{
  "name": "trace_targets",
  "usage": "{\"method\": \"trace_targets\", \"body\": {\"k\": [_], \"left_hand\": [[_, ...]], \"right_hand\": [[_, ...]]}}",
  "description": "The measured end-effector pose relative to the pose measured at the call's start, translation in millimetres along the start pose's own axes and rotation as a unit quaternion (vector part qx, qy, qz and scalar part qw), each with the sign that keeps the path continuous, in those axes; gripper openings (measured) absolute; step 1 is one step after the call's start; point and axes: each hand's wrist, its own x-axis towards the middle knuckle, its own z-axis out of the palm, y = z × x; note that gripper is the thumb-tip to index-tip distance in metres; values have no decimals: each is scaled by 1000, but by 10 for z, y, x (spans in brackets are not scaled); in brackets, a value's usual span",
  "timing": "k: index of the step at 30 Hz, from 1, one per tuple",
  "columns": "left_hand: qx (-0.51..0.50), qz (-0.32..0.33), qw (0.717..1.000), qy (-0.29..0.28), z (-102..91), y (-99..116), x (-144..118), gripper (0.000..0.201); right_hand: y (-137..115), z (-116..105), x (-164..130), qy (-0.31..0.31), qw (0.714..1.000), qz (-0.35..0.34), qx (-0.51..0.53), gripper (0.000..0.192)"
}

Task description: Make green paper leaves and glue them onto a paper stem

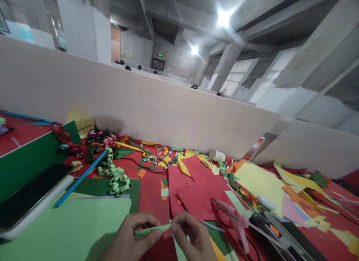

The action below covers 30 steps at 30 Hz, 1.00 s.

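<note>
At the bottom edge, closest of all, the left hand (131, 236) and the right hand (193, 236) meet over the bench (151, 197), each pinching one end of a narrow green paper strip (153, 229) between thumb and fingertips, so the strip spans the small gap between them, just above a red sheet. The strip is light green, thin, slightly creased and tapers toward the right hand; its left end is hidden under the left thumb. Both wrists are cut off by the frame. Just right of the hands lies a pink glue gun (237, 220), blurred, with its nozzle pointing up-left. To the left spreads a large light green sheet (64, 227), and on its far left edge rests a phone (30, 201) with a dark screen, partly out of frame. A blue stick (81, 178) lies diagonally beside it, near a heap of curled green paper strips (116, 178). Red paper sheets (196, 190) and yellow paper (258, 180) litter the red bench top among many small scraps too jumbled to tell apart. A white glue bottle (217, 155) lies on its side against the pale partition wall (140, 104). Beyond it rise bare concrete beams and ceiling lights (223, 18).
</note>
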Motion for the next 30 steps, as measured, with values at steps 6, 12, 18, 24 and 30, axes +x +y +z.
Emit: {"method": "trace_targets", "body": {"k": [6, 12, 18, 24, 30], "left_hand": [[-10, -10, 999, -42, -20, 79, 58, 24], [-30, 51, 990, -129, -34, 175, 153, 19], [-17, 116, 984, -132, -47, 164, 124, 23], [-30, 100, 988, -117, -38, 220, 122, 20], [-30, 86, 989, -119, -33, 169, 127, 15]], "right_hand": [[111, 151, -28, 18, 996, 21, 90, 37], [168, 306, -74, 80, 995, -48, 26, 39], [147, 258, -57, 84, 992, -94, -8, 40], [220, 276, -80, 76, 995, -59, 20, 44], [262, 342, -89, 76, 995, -50, 29, 43]]}}
